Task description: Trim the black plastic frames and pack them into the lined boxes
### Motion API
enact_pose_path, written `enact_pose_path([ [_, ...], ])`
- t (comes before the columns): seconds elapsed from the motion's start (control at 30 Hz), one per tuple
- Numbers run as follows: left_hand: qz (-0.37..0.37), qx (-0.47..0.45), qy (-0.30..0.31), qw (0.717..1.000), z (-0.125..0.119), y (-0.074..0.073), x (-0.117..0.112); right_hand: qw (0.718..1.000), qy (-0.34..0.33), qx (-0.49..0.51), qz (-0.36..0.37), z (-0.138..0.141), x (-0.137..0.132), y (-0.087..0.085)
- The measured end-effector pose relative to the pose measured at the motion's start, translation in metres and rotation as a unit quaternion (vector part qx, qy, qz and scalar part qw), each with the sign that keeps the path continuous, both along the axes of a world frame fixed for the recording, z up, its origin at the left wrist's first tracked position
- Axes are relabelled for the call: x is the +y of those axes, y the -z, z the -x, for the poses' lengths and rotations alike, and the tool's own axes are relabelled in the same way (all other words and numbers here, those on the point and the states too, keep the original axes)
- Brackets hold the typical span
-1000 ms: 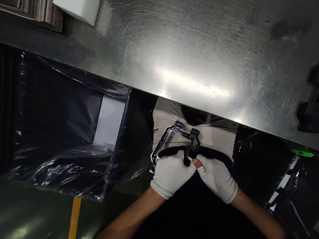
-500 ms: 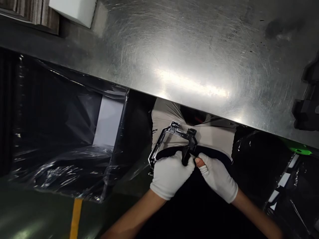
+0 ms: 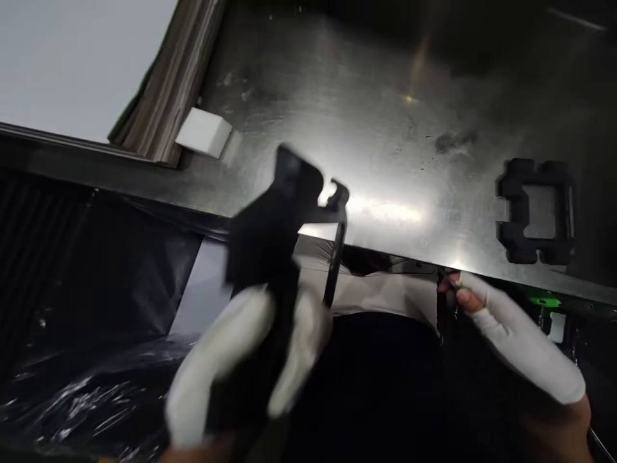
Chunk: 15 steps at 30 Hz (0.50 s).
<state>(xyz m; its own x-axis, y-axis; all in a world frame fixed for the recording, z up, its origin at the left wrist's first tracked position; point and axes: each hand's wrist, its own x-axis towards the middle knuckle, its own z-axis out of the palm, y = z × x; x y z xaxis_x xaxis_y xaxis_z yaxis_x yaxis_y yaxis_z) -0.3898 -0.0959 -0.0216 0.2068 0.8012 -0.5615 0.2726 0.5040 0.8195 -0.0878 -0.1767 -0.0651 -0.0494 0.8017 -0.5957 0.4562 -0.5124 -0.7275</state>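
Two white-gloved hands were in view, well apart, one on either side of the person's lap. At the far left, a broad white sheet point(image 3: 72, 64) lay on top of a stack of brown boards point(image 3: 168, 90), which sat on a scratched metal table point(image 3: 371, 128). Below the table edge hung shiny dark plastic point(image 3: 91, 399), with a pale panel point(image 3: 202, 289) just beside it. A small white block point(image 3: 205, 132) rested on the table near the boards' corner.

Next came the left hand point(image 3: 219, 354), blurred, its fingers and thumb closed around a black part point(image 3: 263, 235). That part was raised in front of the table edge, with a broad flat body, a hooked end and a thin bar on its right.

To the right, light trousers point(image 3: 385, 296) showed below the table edge. The right hand point(image 3: 515, 344) was beyond them, near the edge, its bare thumb and fingertip pinched narrowly together on a small thin dark thing point(image 3: 448, 280), too small to identify. Further right, a black frame point(image 3: 518, 212) lay on the table, and a bright green piece point(image 3: 547, 301) showed below the edge.
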Motion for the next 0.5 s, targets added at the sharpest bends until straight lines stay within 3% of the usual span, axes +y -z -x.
enact_pose_path([
  [0.1,0.036,-0.19,0.042,0.98,-0.036,0.007,0.048,0.975,0.064,-0.148,-0.155,0.012,0.04,-0.008],
  [0.2,0.075,-0.229,0.078,0.968,-0.058,0.023,0.074,0.941,0.011,-0.211,-0.264,0.035,0.068,0.003],
  [0.33,0.082,-0.205,0.078,0.972,-0.059,0.033,0.072,0.897,-0.162,-0.284,-0.298,0.063,0.079,0.022],
  [0.5,0.115,-0.226,0.051,0.966,-0.053,0.027,0.07,0.851,-0.229,-0.366,-0.299,0.077,0.074,0.03],
])
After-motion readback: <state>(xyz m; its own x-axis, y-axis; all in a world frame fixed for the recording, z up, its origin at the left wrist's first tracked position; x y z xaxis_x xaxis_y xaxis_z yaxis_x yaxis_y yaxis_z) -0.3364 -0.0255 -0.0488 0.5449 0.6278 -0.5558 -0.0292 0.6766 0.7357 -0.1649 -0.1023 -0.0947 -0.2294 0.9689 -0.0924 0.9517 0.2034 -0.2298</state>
